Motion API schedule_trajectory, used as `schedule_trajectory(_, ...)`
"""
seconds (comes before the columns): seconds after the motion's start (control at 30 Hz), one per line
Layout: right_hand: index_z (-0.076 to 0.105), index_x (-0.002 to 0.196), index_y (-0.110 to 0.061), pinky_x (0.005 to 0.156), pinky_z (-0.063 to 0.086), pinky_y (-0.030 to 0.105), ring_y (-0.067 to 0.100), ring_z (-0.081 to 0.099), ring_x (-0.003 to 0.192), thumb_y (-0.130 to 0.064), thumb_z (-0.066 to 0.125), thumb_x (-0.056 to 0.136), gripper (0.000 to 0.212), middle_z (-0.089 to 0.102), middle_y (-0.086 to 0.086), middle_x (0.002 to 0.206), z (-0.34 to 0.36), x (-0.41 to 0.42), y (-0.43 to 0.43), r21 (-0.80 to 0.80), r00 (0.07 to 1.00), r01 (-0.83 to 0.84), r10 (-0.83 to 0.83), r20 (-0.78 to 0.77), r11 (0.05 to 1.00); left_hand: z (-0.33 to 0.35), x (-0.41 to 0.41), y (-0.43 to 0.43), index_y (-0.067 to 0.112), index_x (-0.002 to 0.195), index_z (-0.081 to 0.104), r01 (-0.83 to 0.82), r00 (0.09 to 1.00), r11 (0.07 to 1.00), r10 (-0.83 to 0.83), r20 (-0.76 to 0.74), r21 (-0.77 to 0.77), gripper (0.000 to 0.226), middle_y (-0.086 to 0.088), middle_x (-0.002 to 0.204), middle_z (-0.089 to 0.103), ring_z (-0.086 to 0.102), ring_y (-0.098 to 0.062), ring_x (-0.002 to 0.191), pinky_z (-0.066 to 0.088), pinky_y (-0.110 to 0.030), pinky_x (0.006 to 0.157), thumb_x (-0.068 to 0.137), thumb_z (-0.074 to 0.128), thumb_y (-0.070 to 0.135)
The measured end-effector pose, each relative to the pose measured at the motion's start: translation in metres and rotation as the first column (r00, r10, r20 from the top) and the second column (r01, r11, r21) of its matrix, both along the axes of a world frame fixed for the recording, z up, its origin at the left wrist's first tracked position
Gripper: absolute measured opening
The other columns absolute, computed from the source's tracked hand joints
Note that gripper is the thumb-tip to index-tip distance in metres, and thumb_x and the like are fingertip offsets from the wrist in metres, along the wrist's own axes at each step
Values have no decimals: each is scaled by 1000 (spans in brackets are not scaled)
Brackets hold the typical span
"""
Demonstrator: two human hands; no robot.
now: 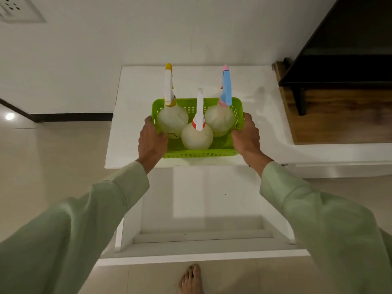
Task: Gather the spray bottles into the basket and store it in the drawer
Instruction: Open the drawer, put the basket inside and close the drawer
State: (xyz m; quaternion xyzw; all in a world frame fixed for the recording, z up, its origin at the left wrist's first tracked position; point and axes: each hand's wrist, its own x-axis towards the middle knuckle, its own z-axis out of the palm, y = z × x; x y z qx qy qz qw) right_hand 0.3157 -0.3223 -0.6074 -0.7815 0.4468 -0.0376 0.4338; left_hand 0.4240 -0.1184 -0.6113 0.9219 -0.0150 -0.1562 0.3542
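Head view: the green basket (197, 154) sits on the white cabinet top (265, 128), just above the open drawer (201, 209). The left hand (152, 143) and right hand (247, 136) clasp the basket's short sides. Three spray bottles stand upright inside the basket: yellow-capped (172, 119), red-collared (197, 135), blue-triggered (220, 118).

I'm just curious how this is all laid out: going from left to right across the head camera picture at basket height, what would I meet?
Left hand → yellow-topped spray bottle → red-collared spray bottle → blue-and-pink-topped spray bottle → right hand. All three bottles stand in the green basket, held at both ends.
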Motion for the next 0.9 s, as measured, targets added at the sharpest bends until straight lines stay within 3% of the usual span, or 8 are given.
schedule_trajectory(0.1, 53, 126, -20, 81, 44, 42, 40, 52, 110, -5, 42, 84, 45, 60, 17, 114, -2, 1, -4, -41, 1000, 13, -14, -9, 999, 0, -1, 2, 9, 127, 46, -36, 999, 999, 34, 42, 38, 42, -21, 116, 61, 55, -43, 106, 48, -48, 79, 86, 40, 1)
schedule_trajectory(0.17, 55, 123, -19, 78, 40, 39, 38, 51, 110, -5, 40, 85, 43, 61, 17, 115, -3, -3, -4, -45, 1000, 2, -2, -3, 999, 1, -4, 6, 9, 127, 47, -36, 998, 998, 33, 54, 56, 43, -22, 117, 60, 53, -44, 108, 44, -47, 80, 86, 39, -1)
schedule_trajectory(0.33, 56, 118, -17, 74, 42, 39, 38, 54, 108, -1, 37, 87, 39, 64, 15, 106, 3, -35, 7, -68, 1000, -16, 17, 16, 998, 13, -30, 27, 12, 131, 47, -2, 997, 1000, -1, 79, 28, 47, -20, 114, 62, 53, -39, 100, 42, -43, 75, 86, 37, 2)
schedule_trajectory(0.5, 56, 121, -22, 67, 38, 33, 39, 58, 100, 7, 37, 83, 52, 66, 9, 96, 11, -88, 28, -63, 997, -43, 47, 63, 997, 24, -79, 58, 13, 141, 40, 39, 998, 999, -37, 57, -37, 53, -9, 110, 62, 57, -29, 91, 49, -40, 72, 91, 39, -4)
schedule_trajectory(0.57, 55, 124, -24, 66, 41, 33, 39, 58, 102, 9, 38, 81, 57, 66, 8, 100, 10, -111, 35, -35, 995, -49, 52, 87, 998, 24, -100, 68, 13, 143, 38, 48, 998, 996, -45, 36, -80, 56, -3, 108, 59, 59, -24, 86, 49, -33, 69, 91, 42, -8)
schedule_trajectory(0.67, 55, 127, -27, 73, 53, 41, 36, 57, 110, 10, 41, 83, 59, 67, 4, 111, 5, -143, 45, 6, 993, -65, 64, 99, 998, 18, -129, 83, 14, 142, 39, 53, 999, 990, -54, -5, -130, 58, -2, 103, 62, 61, -11, 73, 45, -13, 52, 90, 47, -10)
schedule_trajectory(0.77, 54, 126, -29, 69, 52, 38, 34, 57, 112, 9, 42, 85, 57, 67, 3, 113, -10, -168, 52, 50, 996, -69, 65, 65, 996, 4, -150, 93, 13, 141, 39, 47, 997, 990, -55, -53, -132, 58, -3, 103, 63, 61, -12, 70, 41, -14, 49, 89, 48, -12)
schedule_trajectory(0.9, 53, 123, -22, 72, 56, 42, 35, 60, 108, 13, 43, 86, 52, 66, 6, 117, -36, -193, 59, 90, 998, -70, 69, 13, 993, -24, -169, 101, 11, 138, 39, 58, 989, 990, -74, -126, -130, 58, -2, 111, 58, 60, -21, 84, 43, -16, 57, 87, 47, -15)
